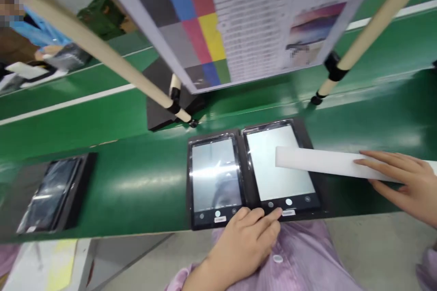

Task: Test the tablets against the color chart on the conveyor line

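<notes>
Two black tablets lie side by side on the green bench. The left tablet [215, 181] shows a grey camera picture; the right tablet [280, 168] shows a bright white screen. My left hand [246, 242] rests at the near edge, its fingertips at the bottom of the right tablet near the on-screen buttons. My right hand [403, 182] lies flat on a white strip [321, 162], which reaches over the right tablet's screen.
A tilted colour test chart [239, 18] hangs on cream tube legs [372, 27] behind the tablets. A third dark tablet [51, 193] lies in a tray at the left. A black block [164, 100] sits behind. Another person [20, 22] stands at the far left.
</notes>
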